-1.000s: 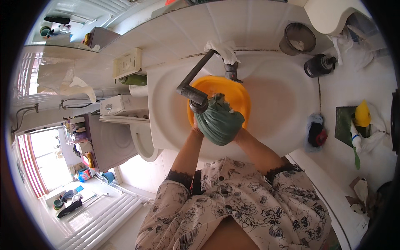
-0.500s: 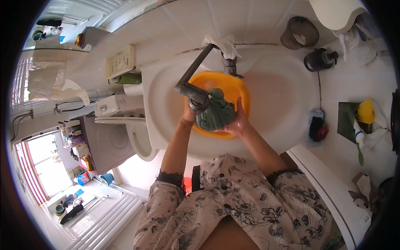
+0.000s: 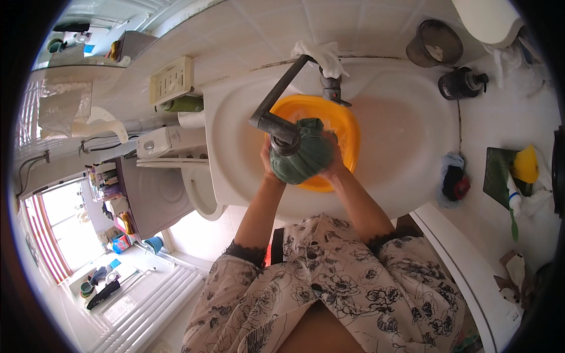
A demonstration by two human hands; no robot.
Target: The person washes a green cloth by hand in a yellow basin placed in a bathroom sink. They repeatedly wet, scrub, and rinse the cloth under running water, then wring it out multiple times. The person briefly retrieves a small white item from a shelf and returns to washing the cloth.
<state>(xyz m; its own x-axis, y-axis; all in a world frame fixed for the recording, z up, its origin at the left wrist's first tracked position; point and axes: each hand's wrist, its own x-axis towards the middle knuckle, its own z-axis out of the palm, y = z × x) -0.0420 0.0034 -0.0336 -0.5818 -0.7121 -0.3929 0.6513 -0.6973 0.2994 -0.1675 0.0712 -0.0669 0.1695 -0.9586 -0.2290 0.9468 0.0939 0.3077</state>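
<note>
A dark green cloth point(image 3: 306, 159) is bunched into a rounded, puffed-out bundle above the yellow basin point(image 3: 352, 141). My left hand point(image 3: 268, 163) grips its left side, partly hidden behind the dark faucet spout point(image 3: 285, 141). On the far right side my right hand point(image 3: 334, 160) holds the cloth, its fingertips blurred. The spout end is right over the cloth's left part and hides it there; whether they touch I cannot tell. Some water or foam shows in the basin, which sits inside the white sink point(image 3: 406, 126).
A white rag point(image 3: 321, 57) hangs on the faucet's base. To the right are a grey bin-like cup point(image 3: 434, 44), a black pump bottle point(image 3: 462, 83), a small dark and red cloth heap point(image 3: 454, 179) and a green-handled brush point(image 3: 514, 212). A toilet point(image 3: 200, 191) stands left.
The green cloth has turned and puffed out rounder under the spout. My right hand has closed in around its far right side. The whole view has shifted slightly.
</note>
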